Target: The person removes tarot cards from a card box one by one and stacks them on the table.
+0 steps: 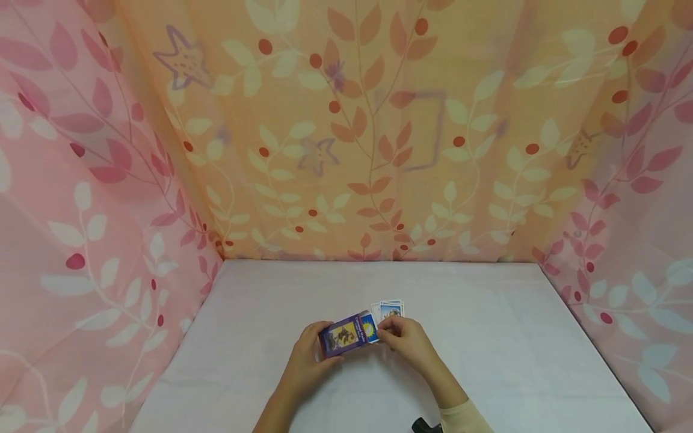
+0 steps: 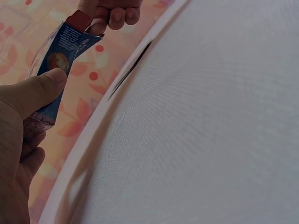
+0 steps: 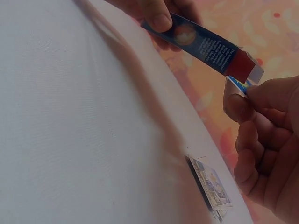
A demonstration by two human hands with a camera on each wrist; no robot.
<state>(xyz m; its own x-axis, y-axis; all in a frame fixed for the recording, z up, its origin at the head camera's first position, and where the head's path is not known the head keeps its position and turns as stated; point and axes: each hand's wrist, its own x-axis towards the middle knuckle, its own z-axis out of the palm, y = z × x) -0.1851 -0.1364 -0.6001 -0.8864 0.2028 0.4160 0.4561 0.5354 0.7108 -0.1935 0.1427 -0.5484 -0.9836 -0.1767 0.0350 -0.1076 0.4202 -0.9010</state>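
Note:
My left hand [image 1: 304, 361] grips a purple and blue card box [image 1: 340, 338] with a picture on its front, held tilted over the table. In the left wrist view, the thumb [image 2: 46, 86] presses on the box's narrow printed side. A blue card with a yellow sun [image 1: 370, 328] sticks partway out of the box's right end. Its outer edge is pinched between the thumb and fingers of my right hand [image 1: 411, 344]. At that end of the box, a red flap [image 3: 240, 66] stands out in the right wrist view. Just beyond the right hand lies a small pile of picture cards [image 1: 392, 310].
A white cloth covers the table [image 1: 260, 294]. Patterned curtains in pink and orange [image 1: 373, 180] enclose it at the back and both sides. A black object [image 1: 425, 426] shows at the bottom edge, beside the right sleeve [image 1: 464, 416].

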